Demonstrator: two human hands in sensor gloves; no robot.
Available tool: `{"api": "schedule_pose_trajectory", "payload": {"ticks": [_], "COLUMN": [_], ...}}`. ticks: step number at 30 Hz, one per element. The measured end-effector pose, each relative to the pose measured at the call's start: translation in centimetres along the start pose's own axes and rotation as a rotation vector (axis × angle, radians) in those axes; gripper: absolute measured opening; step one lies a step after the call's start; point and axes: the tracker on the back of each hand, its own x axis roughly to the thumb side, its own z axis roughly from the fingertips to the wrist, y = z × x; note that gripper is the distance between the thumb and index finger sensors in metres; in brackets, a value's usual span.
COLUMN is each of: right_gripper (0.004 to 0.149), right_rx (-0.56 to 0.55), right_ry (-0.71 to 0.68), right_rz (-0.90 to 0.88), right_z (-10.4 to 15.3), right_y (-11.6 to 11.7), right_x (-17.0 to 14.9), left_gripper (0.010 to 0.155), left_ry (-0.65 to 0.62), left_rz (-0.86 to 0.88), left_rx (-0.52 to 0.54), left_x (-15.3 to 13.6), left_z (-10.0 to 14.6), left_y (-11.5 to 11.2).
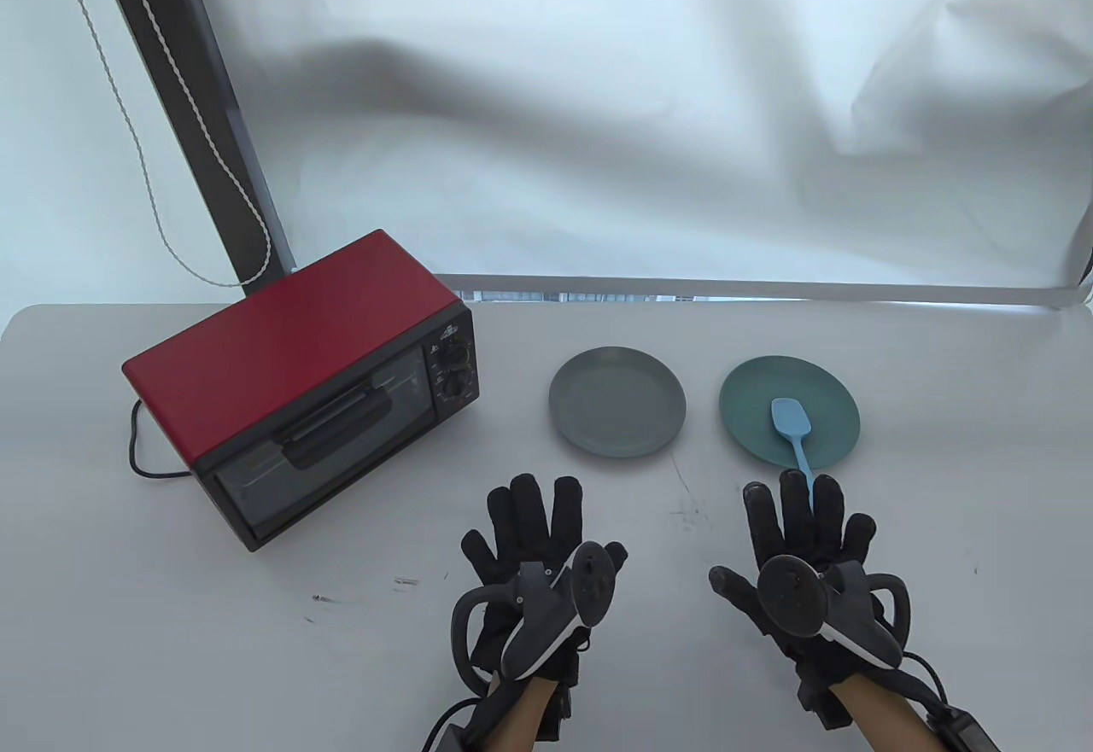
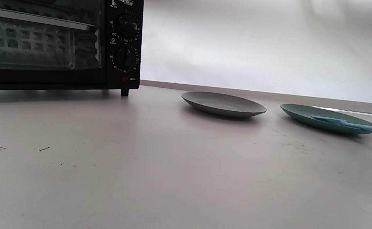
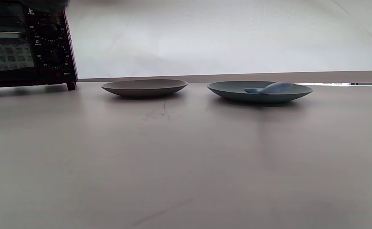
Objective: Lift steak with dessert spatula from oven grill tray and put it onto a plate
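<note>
1. Your left hand (image 1: 534, 543) lies flat at the lower centre of the table view, fingers straight and spread on the surface (image 1: 256, 641), holding nothing.
2. Your right hand (image 1: 798, 543) lies the same way at the lower right, fingers straight and spread. Its fingertips (image 1: 827, 489) sit right at the end of the dessert spatula's handle; whether they touch it is hard to tell from above.
3. The dessert spatula (image 1: 793, 428) is light blue. Its blade rests inside the teal plate (image 1: 743, 406), right of centre in the frame, and its handle runs out over the near rim towards your right hand.
4. The grey plate (image 1: 616, 400) sits just left of the teal one, apart from it, with nothing on it.
5. The red oven (image 1: 282, 359) stands at the centre left of the frame, its glass door closed, two knobs on its right side.
6. In the left wrist view, at the upper left, a wire grill tray (image 2: 26, 44) shows behind the oven glass. The steak itself cannot be made out through the door.
</note>
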Motion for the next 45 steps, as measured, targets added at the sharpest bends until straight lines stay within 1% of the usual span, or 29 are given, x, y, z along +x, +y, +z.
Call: {"api": "schedule_pose_trajectory", "payload": {"ticks": [8, 16, 20, 23, 26, 29, 31, 34, 39, 40, 45], "right_gripper": [0.096, 0.095, 0.095, 0.095, 0.095, 0.095, 0.095, 0.095, 0.094, 0.094, 0.094], "right_rx": [-0.013, -0.011, -0.013, -0.017, -0.019, -0.016, -0.008, -0.002, 0.009, 0.013, 0.02], "right_ry": [0.006, 0.0, 0.001, 0.004, 0.007, 0.009, 0.009, 0.006, 0.013, 0.017, 0.028], "right_rz": [-0.009, -0.013, -0.016, -0.019, -0.022, -0.024, -0.023, -0.017, -0.019, -0.02, -0.022], "right_z": [0.1, 0.1, 0.1, 0.1, 0.1, 0.1, 0.1, 0.1, 0.0, -0.1, -0.2], "right_y": [-0.1, -0.1, -0.2, -0.2, -0.3, -0.2, -0.1, 0.0, 0.2, 0.2, 0.3], "right_x": [-0.3, -0.3, -0.3, -0.4, -0.5, -0.5, -0.5, -0.5, -0.6, -0.6, -0.8], "left_gripper": [0.078, 0.073, 0.073, 0.071, 0.071, 0.074, 0.076, 0.078, 0.078, 0.077, 0.078], "left_ry": [0.019, 0.022, 0.014, 0.021, 0.009, -0.022, -0.067, -0.119, -0.22, -0.25, -0.322], "left_rz": [0.278, 0.516, 0.676, 0.774, 0.901, 1.105, 1.295, 1.528, 1.775, 1.857, 2.128], "left_rx": [-0.054, -0.109, -0.14, -0.131, -0.159, -0.189, -0.209, -0.202, -0.194, -0.199, -0.19], "left_x": [-2.5, -4.8, -6.1, -7.0, -8.3, -9.9, -11.1, -12.6, -14.7, -15.1, -16.6], "left_z": [-0.4, -0.9, -1.2, -1.3, -1.5, -1.8, -1.9, -1.9, -2.3, -2.5, -3.0], "left_y": [0.7, 0.7, 0.8, 0.9, 0.7, 0.4, 0.3, 0.3, 0.4, 0.4, -0.1]}}
